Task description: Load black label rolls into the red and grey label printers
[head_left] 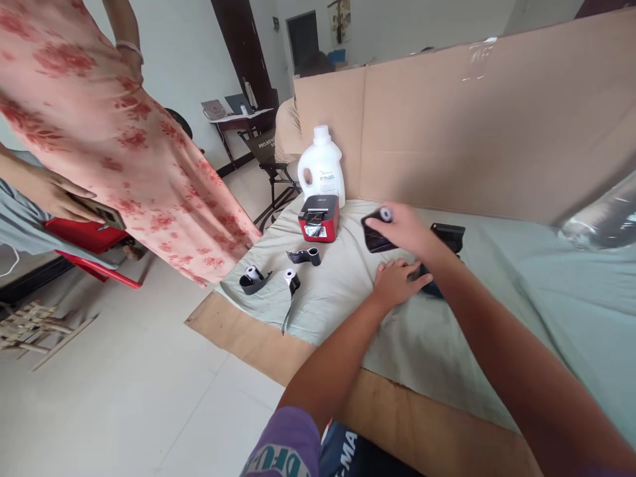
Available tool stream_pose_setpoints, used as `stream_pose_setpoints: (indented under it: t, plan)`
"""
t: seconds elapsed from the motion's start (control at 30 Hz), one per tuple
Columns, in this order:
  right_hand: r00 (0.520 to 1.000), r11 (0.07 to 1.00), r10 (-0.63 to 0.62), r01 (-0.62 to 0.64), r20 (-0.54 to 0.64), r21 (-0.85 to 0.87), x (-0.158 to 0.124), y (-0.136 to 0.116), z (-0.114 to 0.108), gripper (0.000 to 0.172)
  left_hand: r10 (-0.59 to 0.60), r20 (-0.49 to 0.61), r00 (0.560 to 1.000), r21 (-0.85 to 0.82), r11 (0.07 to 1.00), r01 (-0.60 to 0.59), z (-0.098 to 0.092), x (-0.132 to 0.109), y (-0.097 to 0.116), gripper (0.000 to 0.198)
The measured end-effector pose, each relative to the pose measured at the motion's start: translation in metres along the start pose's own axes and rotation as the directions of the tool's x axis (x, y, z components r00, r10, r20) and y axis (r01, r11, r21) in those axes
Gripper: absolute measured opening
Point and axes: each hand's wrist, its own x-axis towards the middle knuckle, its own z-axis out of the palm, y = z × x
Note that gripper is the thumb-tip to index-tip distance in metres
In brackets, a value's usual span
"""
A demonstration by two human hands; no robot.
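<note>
My right hand [403, 228] is closed on a small paper roll [385, 214] with a pale core. A flat black object with rounded corners [376, 244] sits just under its fingers; whether the hand touches it I cannot tell. My left hand [396, 283] lies with its fingers apart against a dark device [433, 286], mostly hidden behind my right forearm. The device's black raised part [448, 236] shows beyond that arm. To the left, a red and black label printer [318, 218] stands near several loose black rolls, one of them partly unwound [291, 281].
A white jug [322, 165] stands behind the printer, against a tall cardboard panel [477, 126]. Pale cloth [342, 298] covers the wooden board [218, 328]. At left stands a person in a floral dress [124, 139], with a hand [50, 185] holding a phone [99, 211].
</note>
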Motion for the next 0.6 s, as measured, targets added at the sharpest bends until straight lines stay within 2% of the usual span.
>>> stream_pose_setpoints:
  t: [0.07, 0.17, 0.3, 0.37, 0.47, 0.6]
  plan:
    - [0.994, 0.996, -0.007, 0.017, 0.107, -0.089, 0.014, -0.017, 0.037, 0.027, 0.014, 0.017, 1.0, -0.019, 1.0, -0.014, 0.002, 0.002, -0.003, 0.058]
    - [0.957, 0.97, 0.041, 0.03, 0.286, -0.24, 0.031, -0.031, 0.087, 0.027, -0.003, 0.042, 0.999, -0.064, 0.998, 0.005, 0.007, 0.007, -0.007, 0.069]
    - [0.907, 0.947, 0.105, 0.034, 0.407, -0.32, 0.038, -0.036, 0.13, 0.025, -0.031, 0.09, 0.995, -0.043, 0.998, 0.035, 0.009, 0.013, -0.008, 0.073]
    - [0.891, 0.943, 0.132, 0.023, 0.434, -0.333, 0.04, -0.034, 0.139, 0.025, -0.047, 0.112, 0.993, -0.025, 0.998, 0.05, 0.007, 0.015, -0.007, 0.072]
    - [0.871, 0.933, 0.163, 0.018, 0.464, -0.36, 0.041, -0.035, 0.139, 0.031, -0.056, 0.138, 0.989, -0.027, 0.998, 0.06, 0.003, 0.014, -0.004, 0.069]
    - [0.879, 0.917, 0.064, 0.136, 0.472, -0.376, 0.039, -0.047, 0.131, 0.053, -0.075, 0.194, 0.978, -0.023, 0.996, 0.081, -0.004, 0.013, -0.001, 0.07]
